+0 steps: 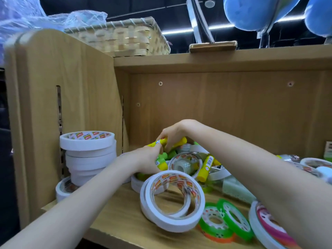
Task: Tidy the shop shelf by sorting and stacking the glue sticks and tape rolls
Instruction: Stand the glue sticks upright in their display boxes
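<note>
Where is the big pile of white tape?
The white tape stack stands at the shelf's left end against the side panel, just left of the left hand.

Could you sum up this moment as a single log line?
right hand: grips yellow glue stick | left hand: pinches its end | white tape stack: upright, left | pile: unsorted

glue sticks (206,168) yellow | tape stack (88,151) white | small rolls (224,218) green
</note>
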Demonstrator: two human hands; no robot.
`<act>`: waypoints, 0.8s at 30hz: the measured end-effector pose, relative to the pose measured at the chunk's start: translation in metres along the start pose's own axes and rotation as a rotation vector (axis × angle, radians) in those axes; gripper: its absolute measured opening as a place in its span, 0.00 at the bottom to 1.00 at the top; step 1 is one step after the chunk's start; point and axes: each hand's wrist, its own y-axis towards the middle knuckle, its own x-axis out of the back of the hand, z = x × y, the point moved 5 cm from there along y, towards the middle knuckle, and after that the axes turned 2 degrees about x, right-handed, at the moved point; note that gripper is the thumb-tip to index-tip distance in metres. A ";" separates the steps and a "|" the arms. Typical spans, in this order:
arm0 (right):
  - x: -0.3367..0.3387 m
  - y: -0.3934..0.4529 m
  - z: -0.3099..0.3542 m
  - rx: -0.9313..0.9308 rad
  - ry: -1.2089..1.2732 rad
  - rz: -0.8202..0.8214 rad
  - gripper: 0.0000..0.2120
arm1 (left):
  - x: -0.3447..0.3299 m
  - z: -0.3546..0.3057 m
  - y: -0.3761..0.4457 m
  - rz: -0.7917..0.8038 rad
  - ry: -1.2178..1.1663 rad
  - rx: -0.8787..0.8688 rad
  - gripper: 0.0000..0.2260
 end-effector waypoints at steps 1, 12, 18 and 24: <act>-0.001 0.001 0.000 0.000 0.001 0.005 0.16 | 0.001 0.000 -0.003 -0.026 0.012 0.002 0.34; 0.020 -0.018 -0.019 0.043 0.272 -0.562 0.10 | 0.008 0.007 -0.006 -0.253 0.108 0.007 0.18; 0.032 -0.090 -0.061 -0.045 0.606 -0.668 0.07 | 0.036 0.004 -0.012 -0.359 -0.213 -0.014 0.19; 0.026 -0.218 -0.111 -0.223 0.658 -0.717 0.08 | 0.085 -0.059 -0.014 -0.475 -0.300 -0.126 0.16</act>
